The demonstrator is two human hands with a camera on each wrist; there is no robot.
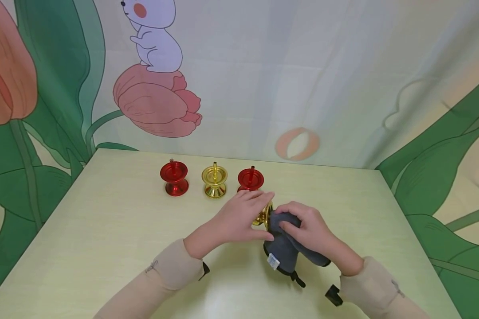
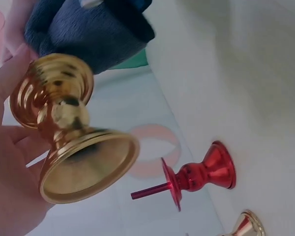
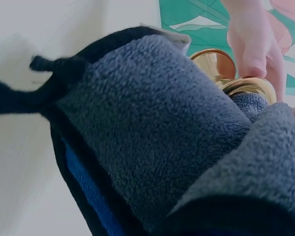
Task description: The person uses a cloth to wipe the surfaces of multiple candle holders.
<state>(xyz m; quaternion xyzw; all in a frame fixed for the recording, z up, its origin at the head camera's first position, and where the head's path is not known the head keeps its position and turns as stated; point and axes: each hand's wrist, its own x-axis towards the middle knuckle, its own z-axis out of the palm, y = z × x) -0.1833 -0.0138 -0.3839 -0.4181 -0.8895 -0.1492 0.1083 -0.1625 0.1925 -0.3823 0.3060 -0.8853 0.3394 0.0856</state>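
My left hand (image 1: 239, 217) grips a gold candle holder (image 2: 64, 113) by its upper dish, tilted on its side above the table. The hollow base of the holder faces the left wrist camera. Opposite it, my right hand (image 1: 309, 226) holds a folded grey towel (image 3: 162, 113) with dark edging, a white label and a hanging loop. Part of the towel presses against the dish side of the gold holder, as the right wrist view shows. The towel hides the holder's spike.
Behind my hands stand a red candle holder (image 1: 174, 177), a gold one (image 1: 214, 179) and another red one (image 1: 250, 178) in a row. The last is close beyond my left fingers. A printed curtain (image 1: 239, 88) hangs behind the pale table (image 1: 104, 230).
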